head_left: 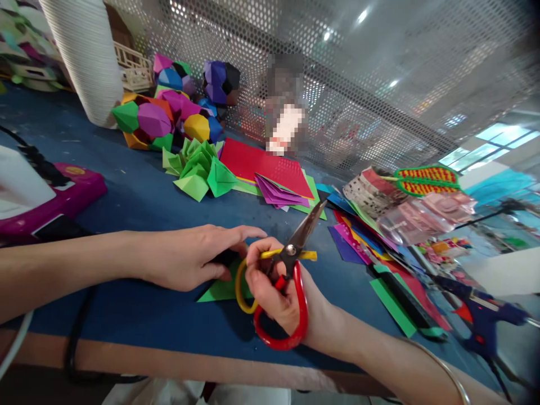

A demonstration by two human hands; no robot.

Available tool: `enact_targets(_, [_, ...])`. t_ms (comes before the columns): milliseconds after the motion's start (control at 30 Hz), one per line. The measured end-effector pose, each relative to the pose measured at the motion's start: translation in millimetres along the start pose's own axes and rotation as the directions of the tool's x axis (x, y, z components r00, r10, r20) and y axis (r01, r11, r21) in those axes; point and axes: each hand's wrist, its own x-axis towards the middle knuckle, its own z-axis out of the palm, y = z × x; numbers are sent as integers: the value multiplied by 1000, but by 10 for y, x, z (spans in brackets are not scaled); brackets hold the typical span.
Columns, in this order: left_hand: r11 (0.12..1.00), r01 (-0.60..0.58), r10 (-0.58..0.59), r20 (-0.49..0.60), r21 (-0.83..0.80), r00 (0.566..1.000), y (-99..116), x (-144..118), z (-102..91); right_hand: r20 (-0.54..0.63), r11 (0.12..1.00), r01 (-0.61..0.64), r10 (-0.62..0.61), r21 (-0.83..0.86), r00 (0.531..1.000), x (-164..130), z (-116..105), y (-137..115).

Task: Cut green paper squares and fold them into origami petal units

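Near the table's [139,315] front edge, the right hand [276,292] grips the scissors [291,270], fingers curled through the red and yellow handle loops, blades parted and pointing toward the far edge. The left hand [196,256] lies palm down, fingers extended and close together, pressing the green paper [219,289] flat just beside the scissors. No writing is readable; the label at the far edge is blurred.
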Motion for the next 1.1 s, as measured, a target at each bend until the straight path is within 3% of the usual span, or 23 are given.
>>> enact_targets(167, [1000, -2, 2, -8, -31, 1000, 0, 0, 8, -38, 998, -10, 12, 58, 999, -15, -12, 30])
enact_targets(367, [999, -54, 53, -56, -3, 997, -12, 13, 1, 52, 997, 24, -28, 73, 998, 35, 52, 13])
enact_targets(567, [992, -60, 61, 3, -107, 998, -34, 21, -23, -56, 1000, 4, -3, 5, 998, -17, 11, 62])
enact_targets(800, [994, -101, 99, -29, -47, 995, -39, 46, -23, -43, 996, 75, -73, 39, 996, 54, 168, 104])
enact_targets(967, [993, -55, 56, 6, -104, 998, -52, 35, -20, -63, 998, -9, 14, 69, 998, -46, 31, 117])
enact_targets(1100, [992, -60, 61, 0, -110, 998, -33, 50, -30, -57, 992, 20, -13, 123, 998, 15, 178, 83])
